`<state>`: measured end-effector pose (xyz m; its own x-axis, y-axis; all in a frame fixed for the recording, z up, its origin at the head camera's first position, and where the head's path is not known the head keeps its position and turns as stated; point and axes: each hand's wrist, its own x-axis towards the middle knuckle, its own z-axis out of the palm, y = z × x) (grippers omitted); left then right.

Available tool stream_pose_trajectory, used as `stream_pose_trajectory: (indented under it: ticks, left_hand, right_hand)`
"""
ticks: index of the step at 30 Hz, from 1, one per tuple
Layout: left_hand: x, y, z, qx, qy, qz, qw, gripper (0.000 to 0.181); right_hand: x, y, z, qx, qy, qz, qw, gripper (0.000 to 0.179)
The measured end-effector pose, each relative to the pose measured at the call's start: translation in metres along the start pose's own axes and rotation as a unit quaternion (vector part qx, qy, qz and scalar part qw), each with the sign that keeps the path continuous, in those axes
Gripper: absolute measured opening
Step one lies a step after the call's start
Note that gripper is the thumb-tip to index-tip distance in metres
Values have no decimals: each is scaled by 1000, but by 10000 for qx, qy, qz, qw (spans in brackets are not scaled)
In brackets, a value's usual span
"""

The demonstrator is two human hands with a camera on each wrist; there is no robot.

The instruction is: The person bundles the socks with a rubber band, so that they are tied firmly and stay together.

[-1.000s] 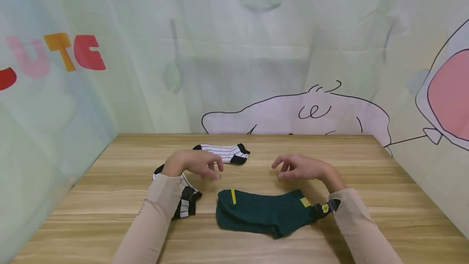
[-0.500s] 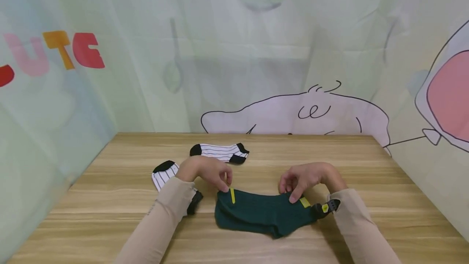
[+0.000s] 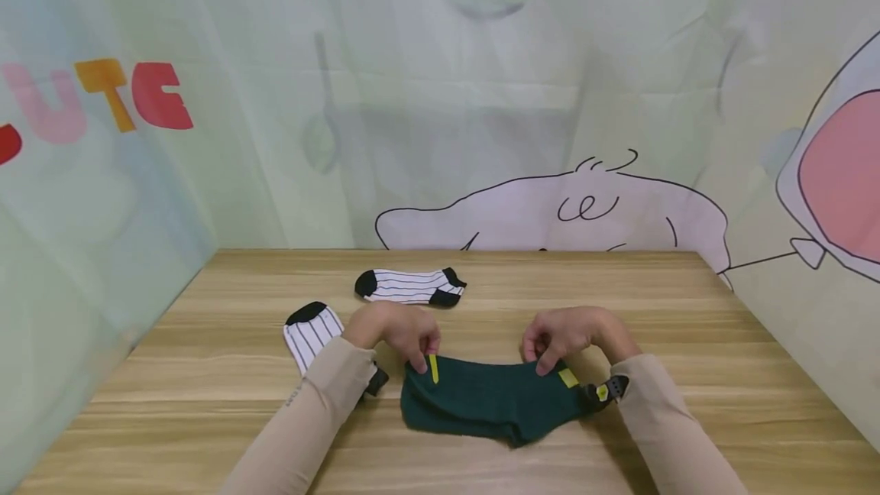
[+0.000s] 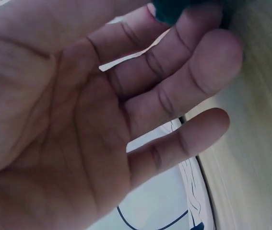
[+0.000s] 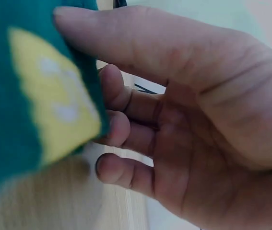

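A dark green sock (image 3: 474,402) with yellow marks lies flat on the table before me. My left hand (image 3: 402,328) pinches its far edge at the left end, thumb beside the narrow yellow stripe (image 3: 434,369). In the left wrist view a bit of green cloth (image 4: 170,9) shows at the fingertips, while the other fingers stay loosely bent. Near the yellow patch (image 3: 567,378), my right hand (image 3: 572,331) pinches the same far edge. The right wrist view has the thumb over the green cloth (image 5: 11,143) and fingers behind it.
A white striped sock (image 3: 406,286) with black toe and heel lies farther back. Another striped sock (image 3: 315,338) lies at the left, partly hidden under my left forearm. The wooden table (image 3: 687,312) ends at a printed curtain (image 3: 440,136).
Both hands have come down and nearer from above the table to the green sock's far edge, and now pinch it. The socks lie about where they were.
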<state>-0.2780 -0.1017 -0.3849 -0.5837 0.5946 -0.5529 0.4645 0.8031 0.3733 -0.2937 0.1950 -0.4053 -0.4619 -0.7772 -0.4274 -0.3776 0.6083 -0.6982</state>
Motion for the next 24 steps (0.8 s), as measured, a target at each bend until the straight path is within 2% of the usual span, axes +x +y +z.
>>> stream_pose_trajectory:
  ticks: [5,11,19,24]
  left_hand:
    - [-5,-2,-2,259,181,86,9995,14]
    - [-10,-11,-7,200,530,176,9982,13]
    - [-16,-24,-14,305,894,182,9954,10]
    - [-20,-29,-14,174,1003,91,9948,7]
  right_hand:
    - [0,0,1,-33,382,-82,9992,10]
    - [1,2,1,-267,892,-121,9956,7]
    - [5,6,-3,-610,1640,-537,9831,6]
    - [7,5,-4,-693,1880,-684,9773,10]
